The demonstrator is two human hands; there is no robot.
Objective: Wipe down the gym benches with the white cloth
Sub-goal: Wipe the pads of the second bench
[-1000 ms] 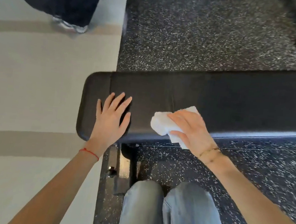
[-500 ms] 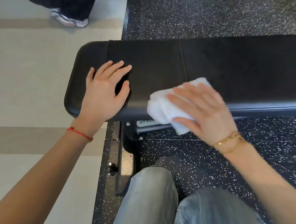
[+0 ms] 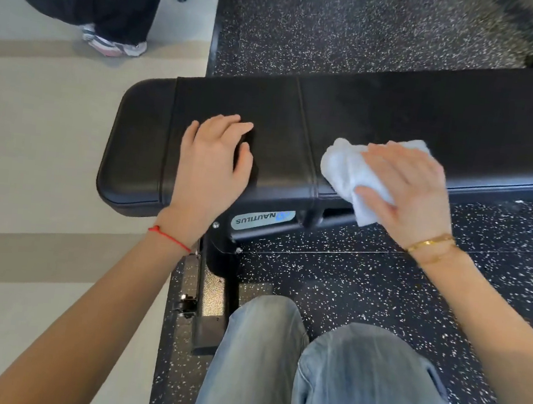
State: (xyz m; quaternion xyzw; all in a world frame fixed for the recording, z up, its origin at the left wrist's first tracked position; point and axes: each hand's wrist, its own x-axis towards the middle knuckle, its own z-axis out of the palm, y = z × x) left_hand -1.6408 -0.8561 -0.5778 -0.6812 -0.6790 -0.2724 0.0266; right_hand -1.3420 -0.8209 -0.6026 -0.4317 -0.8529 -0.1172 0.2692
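On the smooth black padded vinyl bench, stitched across with seams, the left hand rests flat, fingers relaxed; the right hand presses the crumpled white terry cloth over its rounded near edge, thumb curled beneath.

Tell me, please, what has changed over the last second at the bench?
The right hand slid the cloth rightward along the bench near edge, away from the left hand. The left hand stayed flat on the pad; the right kept holding the cloth.
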